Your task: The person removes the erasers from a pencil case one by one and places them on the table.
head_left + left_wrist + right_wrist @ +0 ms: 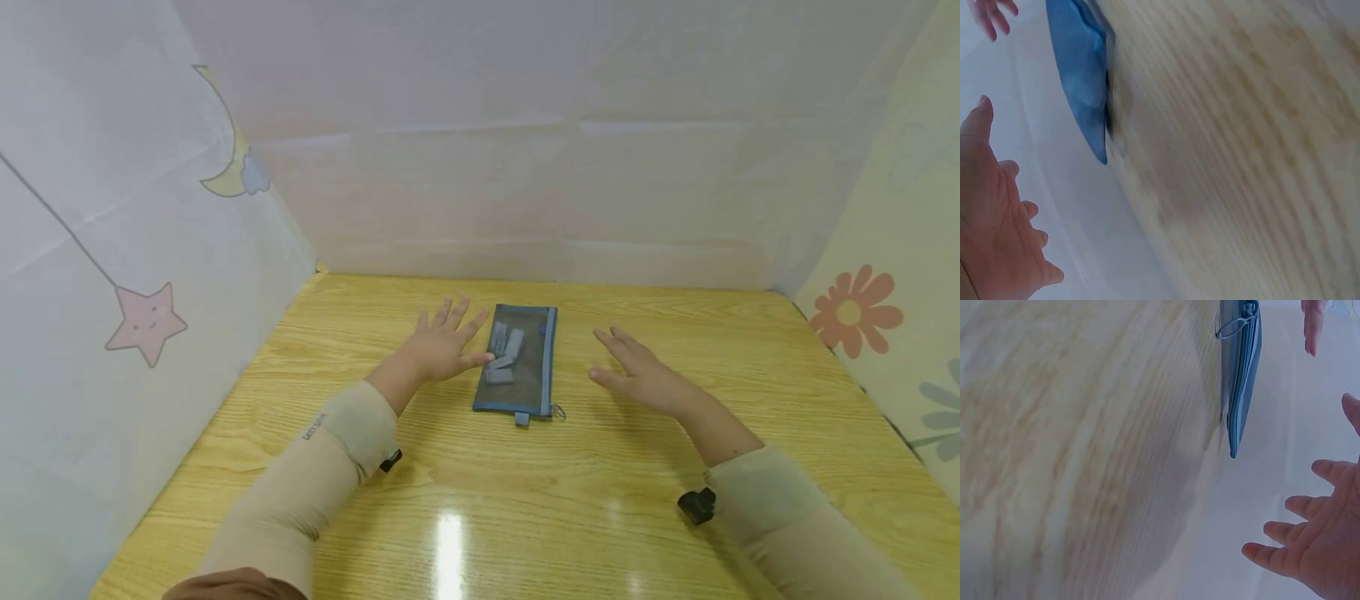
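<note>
A flat mesh pouch with blue edges [532,367] lies on the table, its zipper along the right side; several pale pieces [501,377] show through the mesh. My left hand [438,348] is spread at the pouch's left side, the thumb tip overlapping its edge in the head view; whether it touches is unclear. To the right, apart from the pouch, my right hand [637,375] has its fingers extended and holds nothing. In the left wrist view the pouch [1079,69] is beyond my spread left hand [1000,219]. The right wrist view shows the pouch [1246,381] and my right hand [1329,544].
The wooden table [480,475] has pale cloth walls behind it and on both sides. A star [147,323] and a moon are printed on the left wall, flowers [855,312] on the right one. Black devices [697,506] sit at both wrists.
</note>
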`<state>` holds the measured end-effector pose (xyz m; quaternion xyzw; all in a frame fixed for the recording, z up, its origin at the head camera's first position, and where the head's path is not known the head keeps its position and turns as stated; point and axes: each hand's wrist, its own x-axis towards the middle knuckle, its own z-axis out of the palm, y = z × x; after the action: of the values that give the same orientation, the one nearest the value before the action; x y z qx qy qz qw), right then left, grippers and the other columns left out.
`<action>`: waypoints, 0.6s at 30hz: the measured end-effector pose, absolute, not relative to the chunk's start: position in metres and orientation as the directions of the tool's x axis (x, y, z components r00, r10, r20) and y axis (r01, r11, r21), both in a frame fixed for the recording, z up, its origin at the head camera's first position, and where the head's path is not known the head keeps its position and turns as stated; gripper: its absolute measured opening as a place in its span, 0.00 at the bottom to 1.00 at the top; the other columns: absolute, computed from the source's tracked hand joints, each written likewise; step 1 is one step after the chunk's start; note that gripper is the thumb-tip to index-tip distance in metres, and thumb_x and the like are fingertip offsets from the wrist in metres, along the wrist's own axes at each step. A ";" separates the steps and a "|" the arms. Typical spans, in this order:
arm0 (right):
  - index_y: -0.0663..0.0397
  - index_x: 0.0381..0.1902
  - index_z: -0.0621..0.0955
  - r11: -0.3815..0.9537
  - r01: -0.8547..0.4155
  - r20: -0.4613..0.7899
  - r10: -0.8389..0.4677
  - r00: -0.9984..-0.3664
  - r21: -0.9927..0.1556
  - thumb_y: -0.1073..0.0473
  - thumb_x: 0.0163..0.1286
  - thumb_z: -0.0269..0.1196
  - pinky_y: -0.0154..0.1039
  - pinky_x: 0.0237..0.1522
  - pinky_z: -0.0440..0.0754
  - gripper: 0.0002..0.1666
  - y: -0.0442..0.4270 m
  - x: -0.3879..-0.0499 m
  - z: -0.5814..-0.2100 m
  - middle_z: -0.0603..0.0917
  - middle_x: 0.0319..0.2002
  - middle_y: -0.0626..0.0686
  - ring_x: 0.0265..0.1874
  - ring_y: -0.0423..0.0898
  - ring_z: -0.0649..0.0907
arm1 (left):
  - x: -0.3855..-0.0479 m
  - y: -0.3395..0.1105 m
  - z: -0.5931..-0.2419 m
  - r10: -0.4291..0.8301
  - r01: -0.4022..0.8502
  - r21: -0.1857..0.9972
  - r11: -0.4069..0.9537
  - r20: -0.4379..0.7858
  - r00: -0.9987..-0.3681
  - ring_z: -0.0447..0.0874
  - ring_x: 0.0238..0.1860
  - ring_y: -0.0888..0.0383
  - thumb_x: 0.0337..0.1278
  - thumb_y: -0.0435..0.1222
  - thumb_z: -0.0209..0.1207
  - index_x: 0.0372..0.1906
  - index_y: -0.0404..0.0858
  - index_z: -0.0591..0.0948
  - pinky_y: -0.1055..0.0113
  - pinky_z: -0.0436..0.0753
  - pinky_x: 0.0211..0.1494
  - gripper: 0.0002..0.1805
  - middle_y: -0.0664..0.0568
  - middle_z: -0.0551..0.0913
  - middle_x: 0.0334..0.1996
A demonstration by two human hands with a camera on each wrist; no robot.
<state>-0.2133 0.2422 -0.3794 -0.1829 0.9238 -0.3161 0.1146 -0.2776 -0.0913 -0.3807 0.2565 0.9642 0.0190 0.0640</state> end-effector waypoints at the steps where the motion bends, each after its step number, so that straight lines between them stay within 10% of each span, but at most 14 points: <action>1: 0.44 0.73 0.43 0.730 -0.266 -0.098 -0.414 -0.905 -0.629 0.38 0.67 0.50 0.72 0.56 0.44 0.45 0.241 -0.213 -0.380 0.34 0.71 0.60 0.67 0.66 0.39 | -0.277 -0.089 -0.382 0.500 0.495 0.071 0.866 -0.119 -0.858 0.21 0.69 0.47 0.51 0.71 0.30 0.71 0.59 0.35 0.37 0.32 0.63 0.44 0.52 0.26 0.71; 18: 0.45 0.72 0.47 0.725 -0.308 -0.089 -0.453 -0.887 -0.616 0.40 0.67 0.53 0.70 0.57 0.47 0.44 0.232 -0.212 -0.397 0.39 0.70 0.63 0.67 0.67 0.43 | -0.271 -0.060 -0.398 0.547 0.548 0.042 0.835 -0.160 -0.821 0.24 0.70 0.46 0.50 0.71 0.31 0.72 0.56 0.37 0.39 0.35 0.65 0.46 0.49 0.29 0.72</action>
<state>-0.2116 0.2318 -0.3973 -0.2065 0.9213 -0.3078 0.1174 -0.2706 -0.0602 -0.3984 0.2871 0.9543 -0.0030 0.0828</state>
